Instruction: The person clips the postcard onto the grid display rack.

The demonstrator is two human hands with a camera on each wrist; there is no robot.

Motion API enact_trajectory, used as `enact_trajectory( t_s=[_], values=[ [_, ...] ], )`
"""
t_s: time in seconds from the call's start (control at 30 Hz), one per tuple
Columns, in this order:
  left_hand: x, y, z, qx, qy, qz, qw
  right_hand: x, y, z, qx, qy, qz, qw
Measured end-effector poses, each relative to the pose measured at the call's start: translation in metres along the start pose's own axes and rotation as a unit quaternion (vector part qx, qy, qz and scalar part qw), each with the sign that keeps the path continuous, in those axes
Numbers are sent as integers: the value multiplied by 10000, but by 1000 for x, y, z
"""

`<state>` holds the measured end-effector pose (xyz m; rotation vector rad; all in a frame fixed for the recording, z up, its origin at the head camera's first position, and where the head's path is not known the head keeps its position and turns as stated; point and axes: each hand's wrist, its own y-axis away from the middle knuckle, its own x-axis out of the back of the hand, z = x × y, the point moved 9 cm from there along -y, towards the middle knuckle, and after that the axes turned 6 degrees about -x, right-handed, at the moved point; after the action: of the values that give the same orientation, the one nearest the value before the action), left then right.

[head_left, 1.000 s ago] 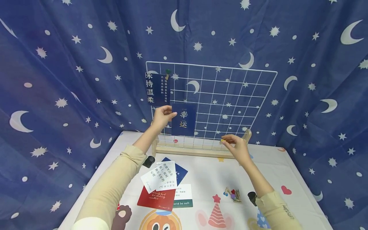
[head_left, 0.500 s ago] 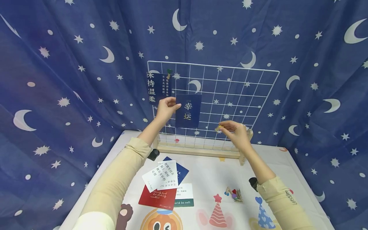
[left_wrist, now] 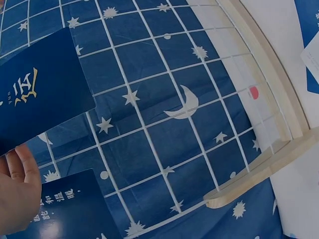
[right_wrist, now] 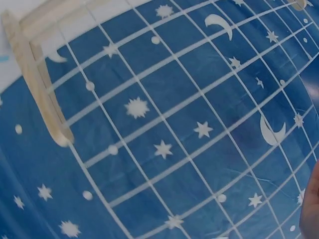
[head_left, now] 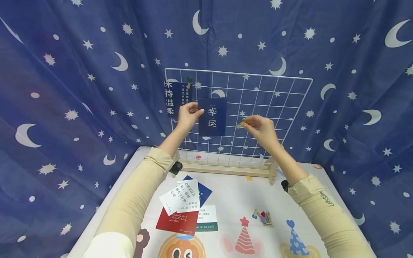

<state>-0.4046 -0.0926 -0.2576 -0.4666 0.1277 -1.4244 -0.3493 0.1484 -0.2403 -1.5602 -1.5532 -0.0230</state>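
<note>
In the head view my left hand pinches the left edge of a dark blue card with large characters, holding it upright before the white wire grid. The left wrist view shows this card tilted, with the hand at its edge. To the right, my right hand pinches a small clothespin with a yellow top between thumb and fingertips. Another blue card hangs at the grid's upper left under a green-topped clothespin. Only a sliver of the right hand shows in the right wrist view.
A wooden base carries the grid on the white table. In front lie a white card, a red card and a blue card, overlapping. Several small clothespins lie at the right. A starry blue curtain hangs behind.
My left hand has raised the blue card and shifted it slightly right. My right hand has risen and moved left with the clothespin, closer to the card.
</note>
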Motion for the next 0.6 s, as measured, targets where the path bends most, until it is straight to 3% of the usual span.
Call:
enact_trajectory(
  t_s=[0.27,0.6],
  values=[
    [2,-16,16,-189,-7,365,9992,4,-33,-18,-45,215,31,9998],
    [2,-29,39,-569,-268,600,9962,19,-65,-31,-442,25,532,9976]
  ],
)
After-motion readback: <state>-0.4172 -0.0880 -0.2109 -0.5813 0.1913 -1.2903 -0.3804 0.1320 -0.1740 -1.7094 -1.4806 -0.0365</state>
